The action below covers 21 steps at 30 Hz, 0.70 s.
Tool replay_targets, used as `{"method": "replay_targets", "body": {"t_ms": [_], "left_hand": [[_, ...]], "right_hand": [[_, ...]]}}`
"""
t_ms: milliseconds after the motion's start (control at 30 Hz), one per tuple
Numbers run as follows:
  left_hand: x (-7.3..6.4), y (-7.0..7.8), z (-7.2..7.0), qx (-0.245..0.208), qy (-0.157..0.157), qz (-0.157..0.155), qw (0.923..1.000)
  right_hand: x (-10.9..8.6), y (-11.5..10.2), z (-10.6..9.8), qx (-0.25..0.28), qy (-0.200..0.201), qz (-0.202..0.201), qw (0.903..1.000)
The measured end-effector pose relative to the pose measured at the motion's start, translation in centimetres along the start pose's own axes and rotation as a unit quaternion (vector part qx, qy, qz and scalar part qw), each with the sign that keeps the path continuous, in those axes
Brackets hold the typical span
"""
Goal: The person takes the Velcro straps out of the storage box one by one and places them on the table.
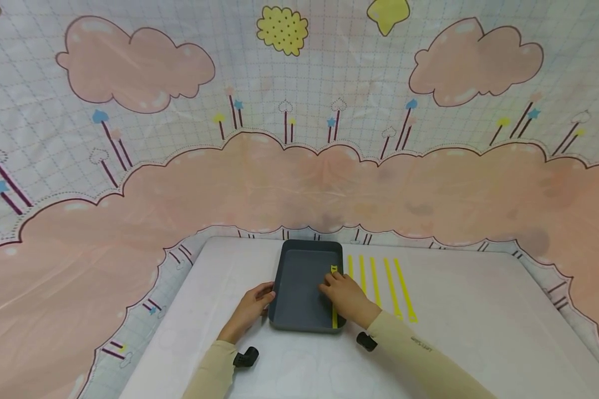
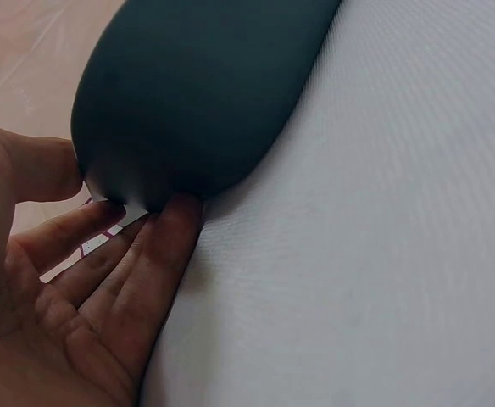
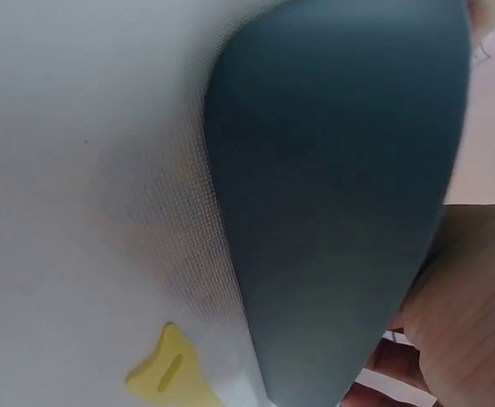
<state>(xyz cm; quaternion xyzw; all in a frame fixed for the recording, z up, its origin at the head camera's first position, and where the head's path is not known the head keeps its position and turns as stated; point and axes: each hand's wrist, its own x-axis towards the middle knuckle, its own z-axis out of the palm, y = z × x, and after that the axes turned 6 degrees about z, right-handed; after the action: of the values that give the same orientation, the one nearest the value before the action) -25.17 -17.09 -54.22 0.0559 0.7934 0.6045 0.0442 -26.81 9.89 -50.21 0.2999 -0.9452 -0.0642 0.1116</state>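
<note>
A dark grey rectangular tray (image 1: 299, 288) lies on the white table, its long sides running away from me. My left hand (image 1: 253, 305) holds its left side; the left wrist view shows the thumb at the rim and the fingers (image 2: 167, 246) against the outer wall. Inside the tray, along the right wall, lies a long yellow strip (image 1: 335, 318). My right hand (image 1: 348, 296) reaches over the right rim and pinches this strip around its middle, covering part of it. In the right wrist view the tray wall (image 3: 332, 203) hides the fingertips.
Right of the tray, several more yellow strips (image 1: 404, 291) lie side by side on the white table (image 1: 459, 332). The near end of one strip (image 3: 175, 373) is flared and slotted. A patterned cloth (image 1: 329, 188) with clouds rises behind the table.
</note>
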Motion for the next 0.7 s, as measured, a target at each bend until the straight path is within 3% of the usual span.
{"method": "replay_targets", "body": {"t_ms": [167,400,700], "left_hand": [[-0.11,0.07,0.02,0.004,-0.003,0.000,1.0000],[-0.11,0.11,0.01,0.006,0.000,-0.001,1.0000],[-0.07,0.09,0.08,0.004,0.002,0.000,1.0000]], "right_hand": [[0.19,-0.33,0.20,-0.014,-0.025,0.004,0.9996],[0.39,-0.43,0.47,-0.012,-0.009,0.006,0.9999],[0.71,-0.09,0.80,-0.010,-0.016,0.008,0.9998]]}}
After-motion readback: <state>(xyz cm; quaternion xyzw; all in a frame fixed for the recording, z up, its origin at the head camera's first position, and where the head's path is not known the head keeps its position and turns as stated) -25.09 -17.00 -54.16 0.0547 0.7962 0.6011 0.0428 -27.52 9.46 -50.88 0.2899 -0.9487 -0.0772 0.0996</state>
